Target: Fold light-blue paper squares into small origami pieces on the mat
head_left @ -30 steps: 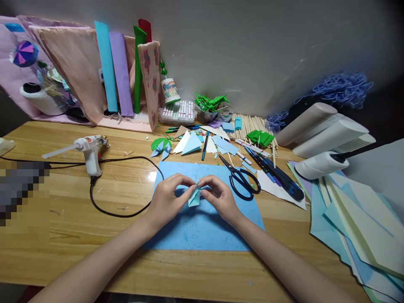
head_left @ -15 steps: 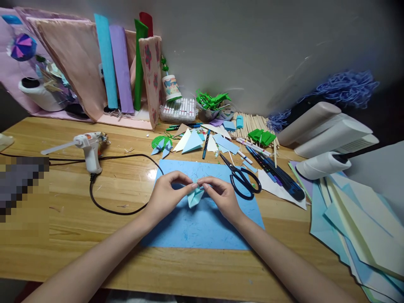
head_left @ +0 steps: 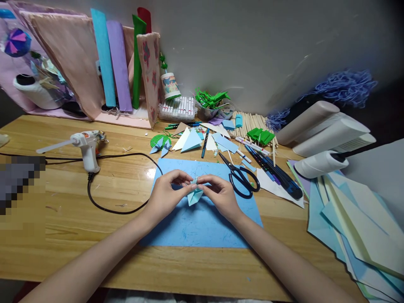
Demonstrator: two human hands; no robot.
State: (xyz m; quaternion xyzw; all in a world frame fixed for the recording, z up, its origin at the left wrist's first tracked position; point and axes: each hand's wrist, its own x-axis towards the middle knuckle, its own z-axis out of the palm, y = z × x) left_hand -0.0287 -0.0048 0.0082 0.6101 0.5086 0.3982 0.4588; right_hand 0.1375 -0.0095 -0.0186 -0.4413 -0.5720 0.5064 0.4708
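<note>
A small piece of folded light-blue paper (head_left: 195,197) is held between my two hands, its point facing down toward me. My left hand (head_left: 170,188) pinches its left side with thumb and fingers. On the opposite side, my right hand (head_left: 220,192) pinches it near the top, the thumb pressed on the fold. Fingers cover part of the folded paper's upper edge. Both hands are above a blue sheet (head_left: 202,229) lying on the wooden table. Black-handled scissors (head_left: 241,176) rest on the sheet's right edge, just beyond my right hand.
A white glue gun (head_left: 89,151) stands at left, its black cord (head_left: 104,208) looping toward the blue sheet. Paper scraps (head_left: 191,141), a black utility knife (head_left: 285,179) and pens lie behind. Stacked paper sheets (head_left: 362,219) fill the right; a box of markers (head_left: 178,108) sits at the back.
The fingers have shifted slightly on the folded paper, and more of its upper tip shows between them. Both hands still hold it in nearly the same place; the view has moved slightly.
</note>
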